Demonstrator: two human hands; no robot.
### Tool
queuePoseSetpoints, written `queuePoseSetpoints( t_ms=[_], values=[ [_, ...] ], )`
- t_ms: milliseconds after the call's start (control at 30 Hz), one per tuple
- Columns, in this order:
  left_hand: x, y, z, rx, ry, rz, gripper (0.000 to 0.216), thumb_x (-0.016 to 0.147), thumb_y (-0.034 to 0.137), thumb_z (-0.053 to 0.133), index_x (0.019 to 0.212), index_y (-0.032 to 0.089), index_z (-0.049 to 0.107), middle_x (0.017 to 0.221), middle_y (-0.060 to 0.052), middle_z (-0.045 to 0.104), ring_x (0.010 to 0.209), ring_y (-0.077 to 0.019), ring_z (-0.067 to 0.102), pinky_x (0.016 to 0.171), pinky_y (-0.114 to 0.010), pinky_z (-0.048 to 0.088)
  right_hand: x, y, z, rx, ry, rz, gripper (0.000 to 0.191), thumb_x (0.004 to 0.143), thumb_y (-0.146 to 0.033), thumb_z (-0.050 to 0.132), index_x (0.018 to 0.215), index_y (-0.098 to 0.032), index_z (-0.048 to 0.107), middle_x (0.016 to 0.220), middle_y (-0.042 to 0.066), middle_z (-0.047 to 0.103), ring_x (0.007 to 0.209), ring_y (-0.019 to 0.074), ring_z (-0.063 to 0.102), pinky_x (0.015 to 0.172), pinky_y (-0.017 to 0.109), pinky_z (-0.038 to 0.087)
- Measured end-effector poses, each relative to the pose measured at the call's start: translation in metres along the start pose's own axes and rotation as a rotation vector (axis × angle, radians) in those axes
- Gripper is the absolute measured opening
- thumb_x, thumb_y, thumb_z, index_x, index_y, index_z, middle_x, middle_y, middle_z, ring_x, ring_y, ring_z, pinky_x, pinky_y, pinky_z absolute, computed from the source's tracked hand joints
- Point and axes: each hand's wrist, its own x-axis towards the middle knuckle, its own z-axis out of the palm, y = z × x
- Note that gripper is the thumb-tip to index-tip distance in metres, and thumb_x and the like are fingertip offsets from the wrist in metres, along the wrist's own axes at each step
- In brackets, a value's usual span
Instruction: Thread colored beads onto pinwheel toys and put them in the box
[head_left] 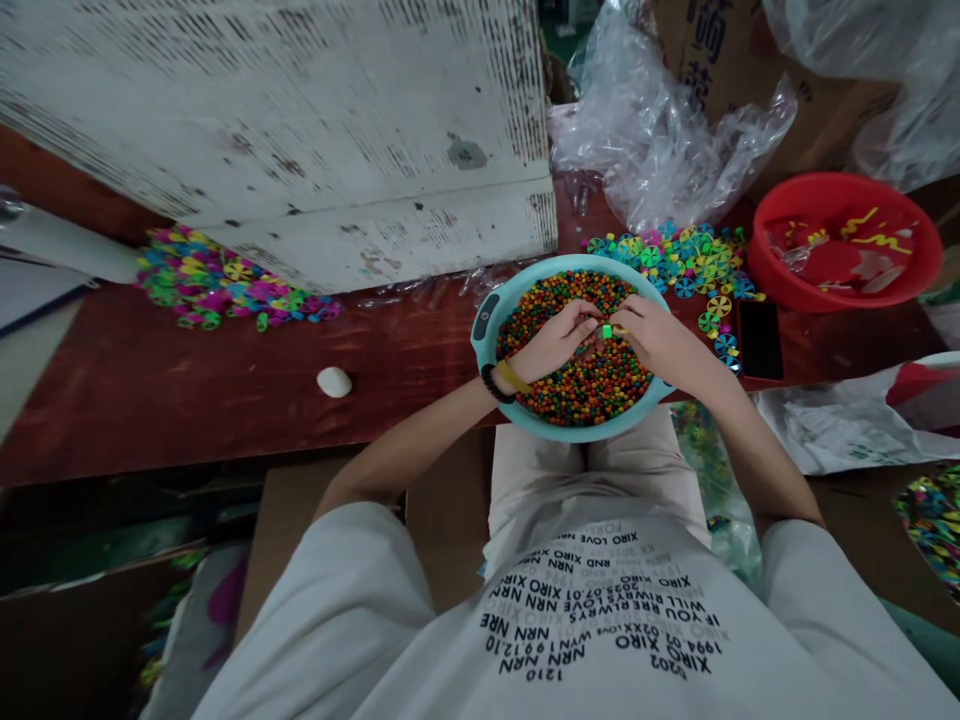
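A light-blue basin [486,345] full of small multicoloured beads [581,390] rests at the table's front edge, above my lap. My left hand [553,342], with a yellow band and a black beaded bracelet at the wrist, is over the beads, fingers pinched together. Facing it, my right hand [651,338] is also closed in a pinch. Between the fingertips shows a small bright-green plastic piece [607,331], with a yellowish bit running toward my right fingers. Something clear seems to be just under my left fingertips, too small to make out.
Heaps of colourful plastic wheel-shaped pieces lie on the dark red table, one left [232,285], one right [690,255]. A red tub [772,270] and black phone [760,340] are at right. A white stone-like object [334,382], large whitish box [360,130] and clear plastic bags [645,120] surround the basin.
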Motion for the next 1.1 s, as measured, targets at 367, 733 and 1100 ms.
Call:
queuePoseSetpoints(
  t_ms=[367, 733, 1100],
  values=[
    [0.005, -0.009, -0.018, 0.198, -0.113, -0.025, 0.028, 0.105, 0.035, 0.043, 0.122, 0.015, 0.051, 0.113, -0.013, 0.067, 0.098, -0.0225, 0.068, 0.092, -0.041, 0.054, -0.019, 0.013, -0.01, 0.065, 0.003, 0.125, 0.023, 0.103, -0.018, 0.04, 0.104, -0.018, 0.064, 0.106, 0.014, 0.061, 0.098, 0.0302, 0.061, 0.089, 0.045, 0.051],
    [0.003, -0.005, -0.025, -0.386, -0.195, -0.228, 0.036, 0.099, 0.05, 0.059, 0.119, 0.021, 0.058, 0.115, -0.008, 0.066, 0.098, -0.0173, 0.065, 0.086, -0.033, 0.055, -0.019, 0.015, -0.011, 0.122, 0.041, 0.138, 0.019, 0.103, -0.022, 0.044, 0.102, -0.022, 0.062, 0.108, 0.013, 0.062, 0.101, 0.0296, 0.063, 0.091, 0.045, 0.052],
    [0.009, 0.014, -0.026, -0.167, -0.273, -0.079, 0.031, 0.101, 0.048, 0.058, 0.103, 0.017, 0.061, 0.092, -0.006, 0.07, 0.083, -0.0171, 0.065, 0.079, -0.033, 0.053, 0.017, 0.009, -0.026, 0.106, -0.131, -0.003, 0.021, 0.099, -0.015, 0.043, 0.085, -0.021, 0.057, 0.097, 0.01, 0.059, 0.09, 0.0259, 0.057, 0.083, 0.04, 0.046]
  ],
)
